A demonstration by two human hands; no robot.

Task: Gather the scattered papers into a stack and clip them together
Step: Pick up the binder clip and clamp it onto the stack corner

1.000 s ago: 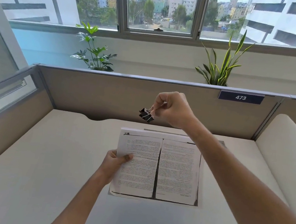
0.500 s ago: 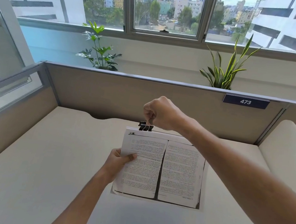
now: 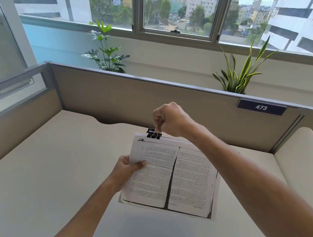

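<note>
Lowered onto the papers (image 3: 171, 177), binder clip (image 3: 153, 134) hangs pinched beneath right hand (image 3: 169, 118) fingers; left hand (image 3: 126, 169) grips stack.

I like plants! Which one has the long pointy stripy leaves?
The right plant, beside the 473 sign. The left plant has leafy clusters.

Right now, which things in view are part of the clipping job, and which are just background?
In the job:
- paper stack, held off the desk by the left hand
- binder clip at its far edge, pinched by the right hand

Background:
- desk
- two plants
- 473 plate
</note>
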